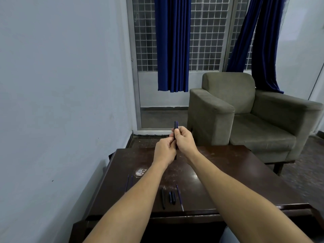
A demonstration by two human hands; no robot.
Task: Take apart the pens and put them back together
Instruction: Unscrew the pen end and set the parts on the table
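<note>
I hold one dark blue pen upright above the far part of the dark wooden table. My right hand grips its upper part, and the capped top sticks out above my fingers. My left hand pinches its lower part; the tip shows below my hands. Loose pen parts lie near the front edge: a black barrel, two short dark pieces and a thin blue refill. Two thin blue refills lie at the left, partly hidden by my left forearm.
A grey-green armchair stands just behind the table at the right. A pale wall runs close along the table's left side. Behind are a glass door with a grille and blue curtains.
</note>
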